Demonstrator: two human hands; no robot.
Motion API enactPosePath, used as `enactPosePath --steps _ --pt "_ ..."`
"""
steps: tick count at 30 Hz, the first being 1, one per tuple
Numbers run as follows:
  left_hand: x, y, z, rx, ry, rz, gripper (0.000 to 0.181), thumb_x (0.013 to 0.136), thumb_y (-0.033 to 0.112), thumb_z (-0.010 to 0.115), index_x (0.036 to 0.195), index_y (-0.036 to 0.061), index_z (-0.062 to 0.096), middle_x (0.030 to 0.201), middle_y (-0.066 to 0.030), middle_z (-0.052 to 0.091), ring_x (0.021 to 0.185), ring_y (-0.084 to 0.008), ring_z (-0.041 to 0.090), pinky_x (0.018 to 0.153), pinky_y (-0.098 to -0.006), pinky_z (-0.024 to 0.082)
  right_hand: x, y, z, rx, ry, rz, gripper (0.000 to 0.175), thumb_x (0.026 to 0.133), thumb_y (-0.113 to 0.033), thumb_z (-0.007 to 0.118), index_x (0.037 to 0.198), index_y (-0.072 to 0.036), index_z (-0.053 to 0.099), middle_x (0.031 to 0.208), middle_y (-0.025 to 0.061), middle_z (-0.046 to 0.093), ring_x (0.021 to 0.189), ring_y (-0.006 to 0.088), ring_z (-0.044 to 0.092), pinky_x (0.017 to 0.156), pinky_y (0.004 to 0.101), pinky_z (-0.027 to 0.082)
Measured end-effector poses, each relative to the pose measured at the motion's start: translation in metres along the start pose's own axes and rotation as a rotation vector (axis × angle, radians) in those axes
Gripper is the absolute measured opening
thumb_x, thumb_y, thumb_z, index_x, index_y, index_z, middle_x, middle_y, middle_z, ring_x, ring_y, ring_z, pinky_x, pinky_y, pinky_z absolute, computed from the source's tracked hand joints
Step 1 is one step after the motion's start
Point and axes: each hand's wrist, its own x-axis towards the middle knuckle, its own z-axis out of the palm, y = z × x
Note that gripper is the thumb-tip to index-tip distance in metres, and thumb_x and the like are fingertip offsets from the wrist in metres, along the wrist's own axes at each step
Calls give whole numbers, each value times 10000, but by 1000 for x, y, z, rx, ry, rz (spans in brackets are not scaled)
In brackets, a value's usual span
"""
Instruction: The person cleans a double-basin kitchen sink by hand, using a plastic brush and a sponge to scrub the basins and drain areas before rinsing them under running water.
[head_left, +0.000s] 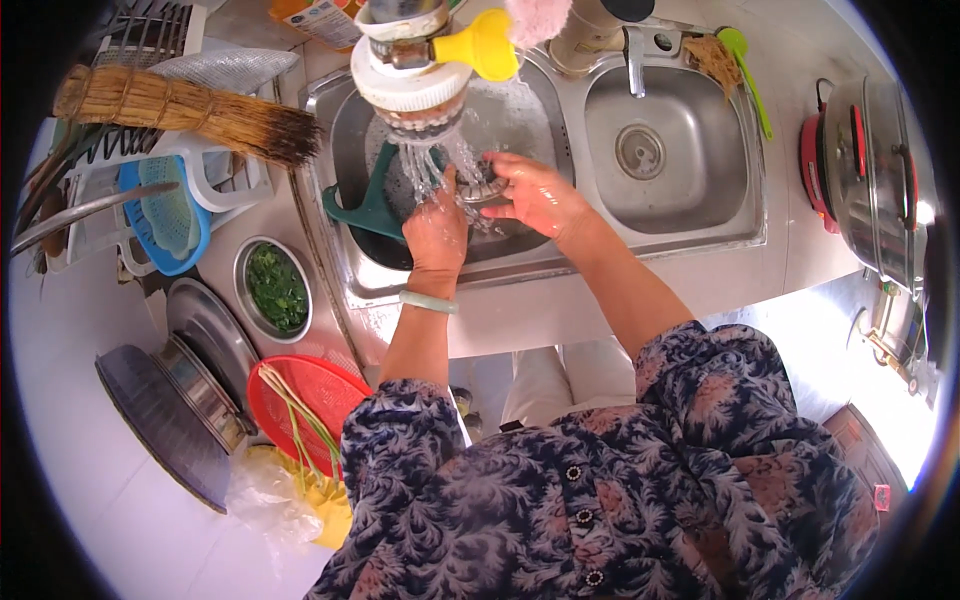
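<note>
Water streams from a white faucet filter head (412, 82) over the left sink basin (544, 112). Under the stream, my right hand (536, 191) holds a small round metal piece (480, 187), possibly a drain strainer, with thumb and fingers around its right side. My left hand (437, 229), wet and with a pale bangle at the wrist, is at the left side of that piece; falling water partly hides its fingertips. A wok or pan with a green handle (371, 199) lies in the basin beneath my hands.
The right basin (675, 150) has a drain and a chrome spout (635, 64). A bamboo brush (187, 109) juts in at left, above a bowl of chopped greens (277, 286). A red basket (300, 382) holds stalks. A lidded electric pot (862, 172) stands at right.
</note>
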Motion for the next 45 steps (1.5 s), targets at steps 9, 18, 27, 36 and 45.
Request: enactPosePath --steps 9,18,27,36,45 --pt "0 15 -1 -117 8 -18 460 744 34 538 1187 156 549 797 -173 610 665 -347 590 575 -411 474 26 8 -11 -237 420 -141 294 800 -135 598 1061 -15 536 860 60 585 688 152 561 629 317 474" --pt "10 13 -5 -138 -79 25 507 708 -5 531 1188 155 549 922 -143 621 771 -336 598 667 -374 487 10 6 -15 -214 74 -13 372 785 -57 550 1152 -35 495 953 75 604 817 169 598 699 336 487" --pt "8 13 -2 -132 -40 42 402 703 1 542 1084 118 593 860 -135 621 728 -341 594 617 -374 484 20 17 7 -479 328 5 358 801 -187 622 1123 -79 509 920 59 588 787 149 568 640 323 458" --pt "10 17 3 -47 -43 -80 417 718 118 623 1132 130 580 729 -164 612 632 -341 591 570 -390 475 47 41 6 -513 709 -176 341 851 -304 505 968 10 567 874 89 575 741 182 524 666 351 429" --pt "0 -16 5 -428 -130 -416 304 791 121 588 1072 8 570 745 -109 650 691 -229 627 616 -339 482 36 34 22 -355 516 -215 237 839 -220 549 987 -40 590 882 49 577 773 141 506 680 304 415"
